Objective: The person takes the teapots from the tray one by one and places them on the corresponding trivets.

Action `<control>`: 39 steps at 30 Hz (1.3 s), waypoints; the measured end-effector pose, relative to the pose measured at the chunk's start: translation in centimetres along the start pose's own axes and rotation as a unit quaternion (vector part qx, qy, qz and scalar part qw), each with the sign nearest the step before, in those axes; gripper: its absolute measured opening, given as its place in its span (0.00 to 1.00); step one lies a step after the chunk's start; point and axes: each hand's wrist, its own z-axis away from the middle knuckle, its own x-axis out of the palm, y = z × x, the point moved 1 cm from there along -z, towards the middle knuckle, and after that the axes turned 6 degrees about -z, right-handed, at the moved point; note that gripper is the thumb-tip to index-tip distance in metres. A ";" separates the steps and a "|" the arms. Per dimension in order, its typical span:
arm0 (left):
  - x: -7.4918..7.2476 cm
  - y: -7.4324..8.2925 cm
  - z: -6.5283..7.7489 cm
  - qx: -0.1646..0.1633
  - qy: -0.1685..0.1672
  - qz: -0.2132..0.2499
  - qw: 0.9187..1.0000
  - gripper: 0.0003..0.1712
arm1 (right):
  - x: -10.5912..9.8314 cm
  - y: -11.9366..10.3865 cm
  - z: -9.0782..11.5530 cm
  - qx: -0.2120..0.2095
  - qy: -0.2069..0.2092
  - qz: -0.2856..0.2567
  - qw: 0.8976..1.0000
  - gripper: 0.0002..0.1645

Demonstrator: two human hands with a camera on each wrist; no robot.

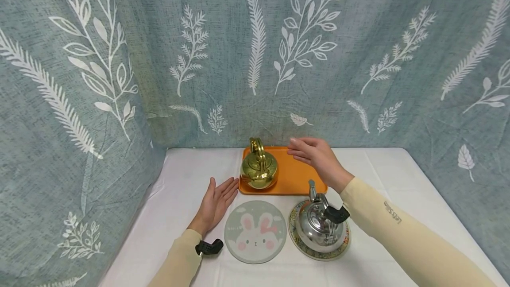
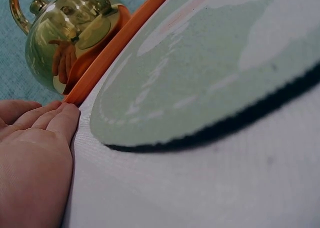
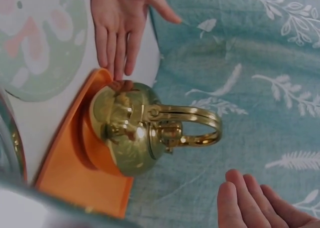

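A gold teapot (image 1: 259, 169) with an upright arched handle stands on the left part of an orange tray (image 1: 296, 176). My left hand (image 1: 217, 203) lies palm up with straight fingers, its fingertips right at the tray's left edge. In the left wrist view those fingertips meet the tray rim below the teapot. My right hand (image 1: 314, 158) hovers above the tray's right half, its fingers extended and holding nothing. A silver kettle (image 1: 320, 227) with a black handle grip sits on a patterned round mat (image 1: 296, 245), just below my right forearm.
A round pale green mat with a rabbit face (image 1: 256, 232) lies in front of the tray, left of the kettle. White cloth (image 1: 183, 167) covers the table. Blue-green curtains (image 1: 223, 56) with white leaf prints hang behind and at both sides.
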 end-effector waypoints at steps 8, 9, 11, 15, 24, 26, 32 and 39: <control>0.0 -0.1 -0.3 0.000 0.005 -0.002 1.000 0.59 | 0.6 -0.4 -0.6 -0.001 -0.009 0.000 1.000 0.39; 0.0 -0.1 -0.3 0.000 0.006 -0.002 1.000 0.59 | 0.7 -0.4 -0.7 0.000 -0.010 -0.001 1.000 0.38; -0.1 -0.1 -0.4 -0.001 0.006 -0.005 1.000 0.59 | 0.8 -0.3 -0.9 0.002 -0.011 -0.003 1.000 0.37; 0.0 -0.1 -0.4 -0.002 0.010 0.000 1.000 0.59 | 1.2 -0.4 -1.1 0.005 -0.013 -0.008 1.000 0.36; 0.0 0.0 -0.4 -0.002 0.007 0.015 1.000 0.59 | 1.8 0.0 -1.9 0.018 -0.017 0.001 1.000 0.36; 0.1 0.0 -0.4 -0.001 0.007 0.014 1.000 0.59 | 2.0 0.1 -2.1 0.024 -0.019 0.002 1.000 0.37; 0.0 0.1 -0.4 0.000 0.008 0.013 1.000 0.59 | 2.7 0.1 -2.5 0.042 -0.020 -0.005 0.999 0.39; 0.0 0.0 -0.2 0.001 0.005 0.018 1.000 0.58 | 3.2 0.8 -3.5 0.057 -0.021 -0.003 0.998 0.40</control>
